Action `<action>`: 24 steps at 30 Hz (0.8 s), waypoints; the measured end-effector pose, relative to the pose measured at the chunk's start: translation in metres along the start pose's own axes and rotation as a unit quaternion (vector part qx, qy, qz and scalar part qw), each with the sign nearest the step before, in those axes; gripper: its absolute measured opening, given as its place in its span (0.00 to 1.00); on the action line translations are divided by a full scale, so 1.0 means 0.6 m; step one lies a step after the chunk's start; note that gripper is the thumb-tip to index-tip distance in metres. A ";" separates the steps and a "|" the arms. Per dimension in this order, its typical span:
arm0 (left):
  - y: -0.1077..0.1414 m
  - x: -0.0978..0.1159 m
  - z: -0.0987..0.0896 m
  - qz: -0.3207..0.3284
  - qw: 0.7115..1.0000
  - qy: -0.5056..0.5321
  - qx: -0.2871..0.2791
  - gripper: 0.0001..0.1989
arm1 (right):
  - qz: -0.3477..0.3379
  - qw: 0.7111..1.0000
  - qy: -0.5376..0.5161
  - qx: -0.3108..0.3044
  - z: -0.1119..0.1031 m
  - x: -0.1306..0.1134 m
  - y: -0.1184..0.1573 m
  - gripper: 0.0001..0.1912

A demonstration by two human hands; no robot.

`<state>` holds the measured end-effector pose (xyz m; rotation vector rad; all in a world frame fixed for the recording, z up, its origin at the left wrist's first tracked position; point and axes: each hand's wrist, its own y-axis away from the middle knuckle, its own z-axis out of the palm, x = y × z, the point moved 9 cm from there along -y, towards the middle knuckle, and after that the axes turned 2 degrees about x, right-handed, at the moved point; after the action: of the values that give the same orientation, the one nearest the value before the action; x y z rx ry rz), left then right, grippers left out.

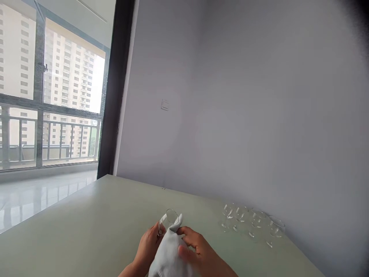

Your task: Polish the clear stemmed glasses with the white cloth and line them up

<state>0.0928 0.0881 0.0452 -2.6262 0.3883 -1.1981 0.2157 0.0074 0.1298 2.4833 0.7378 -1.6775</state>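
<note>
My left hand (149,241) is closed around a clear wine glass (172,216), whose rim tilts up and away from me. A white cloth (170,254) drapes over the near side of the glass and hangs down toward the bottom edge of the view. With fingers curled, my right hand (194,246) grips the cloth, and one end of it sticks up beside the glass rim. The glass's stem and foot are hidden by the cloth and my left hand.
On the right of the pale green table (86,227), several clear stemmed glasses (257,220) stand upright in a row near the wall (245,134). A wall switch (165,105) sits above the table's back edge. Large windows (69,84) are at the left.
</note>
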 end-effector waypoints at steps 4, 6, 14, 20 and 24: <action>0.004 0.009 -0.007 0.001 1.000 0.018 0.015 0.06 | 0.068 0.939 -0.265 0.209 -0.017 0.073 -0.017 0.23; 0.007 0.015 -0.013 0.005 0.999 0.032 0.029 0.07 | 0.129 0.873 -0.402 0.245 0.004 0.112 -0.017 0.25; 0.005 0.010 0.000 -0.033 0.986 0.163 0.013 0.06 | 0.108 0.855 -0.487 0.140 0.023 0.117 -0.022 0.20; -0.003 -0.020 0.033 -0.127 0.934 0.327 -0.072 0.25 | 0.046 0.831 -0.543 0.112 -0.056 0.075 0.004 0.12; 0.022 0.025 0.054 -0.106 0.875 0.448 -0.151 0.25 | 0.034 0.819 -0.561 0.113 -0.062 0.073 0.006 0.12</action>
<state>0.1248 0.0741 0.0309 -2.1810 0.4613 -2.5930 0.2624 0.0309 0.1055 1.0901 0.2736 -2.7527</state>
